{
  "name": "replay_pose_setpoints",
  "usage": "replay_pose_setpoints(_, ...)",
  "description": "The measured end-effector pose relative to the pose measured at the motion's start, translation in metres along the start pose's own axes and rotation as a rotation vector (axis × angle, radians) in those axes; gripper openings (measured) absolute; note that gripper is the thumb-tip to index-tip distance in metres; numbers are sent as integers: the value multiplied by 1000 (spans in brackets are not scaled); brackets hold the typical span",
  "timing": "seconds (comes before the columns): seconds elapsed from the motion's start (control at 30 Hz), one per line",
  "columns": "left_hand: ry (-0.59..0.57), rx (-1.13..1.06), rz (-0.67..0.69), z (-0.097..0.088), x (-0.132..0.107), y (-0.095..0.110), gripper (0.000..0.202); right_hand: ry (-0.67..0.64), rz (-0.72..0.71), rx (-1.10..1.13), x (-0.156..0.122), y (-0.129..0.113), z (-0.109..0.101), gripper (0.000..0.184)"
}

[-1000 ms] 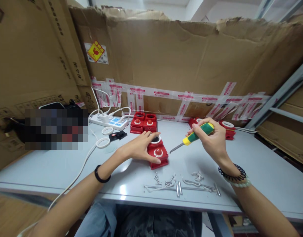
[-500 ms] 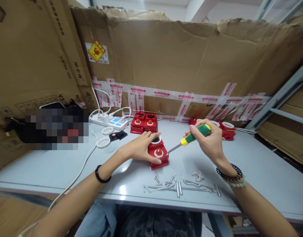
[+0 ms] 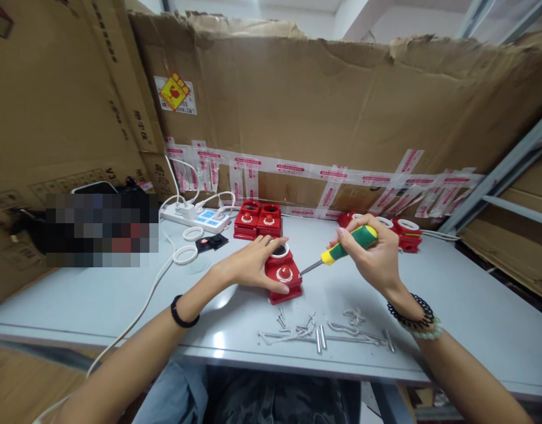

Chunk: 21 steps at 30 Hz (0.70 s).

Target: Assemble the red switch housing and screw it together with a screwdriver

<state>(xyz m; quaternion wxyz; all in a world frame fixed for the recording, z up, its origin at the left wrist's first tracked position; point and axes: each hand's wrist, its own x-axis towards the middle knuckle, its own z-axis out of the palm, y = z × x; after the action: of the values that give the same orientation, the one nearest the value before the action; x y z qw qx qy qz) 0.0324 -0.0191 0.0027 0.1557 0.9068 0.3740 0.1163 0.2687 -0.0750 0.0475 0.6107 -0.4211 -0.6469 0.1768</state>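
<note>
My left hand [image 3: 248,265] grips a red housing [image 3: 292,288] from its left side, thumb along the front and fingers over the top. The housing rests on the table, with a pointed red knob in a white dial and a white ring behind it. My right hand [image 3: 379,253] is closed around the green and yellow handle of a screwdriver [image 3: 349,245]. Its shaft slants down to the left, and the tip touches the right edge of the housing by a small white spot. Loose screws [image 3: 281,321] and metal rods [image 3: 321,339] with white string lie in front.
Two red housings [image 3: 257,221] stand behind my left hand, with more red units [image 3: 407,235] at the back right. White rings [image 3: 185,254], a black piece [image 3: 211,242] and a power strip [image 3: 195,218] with cables lie left. Cardboard [image 3: 297,106] walls the table's [image 3: 451,282] back.
The screwdriver's handle has dropped slightly with my right hand, so its shaft lies flatter, tip still at the housing's edge. My left hand and the housing have stayed in place.
</note>
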Motion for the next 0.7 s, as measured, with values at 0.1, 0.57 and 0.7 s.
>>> replay_pose_setpoints(0.1,-1,-9,6,1,0,-1,108,-43,-107,-68,-5,-3,-1,15)
replay_pose_setpoints(0.57,34,9,52,1,0,0,106,-189,-284,-561,16,-25,25,19)
replay_pose_setpoints(0.7,56,30,72,4,2,-2,105,-439,-265,-560,19,-45,24,16)
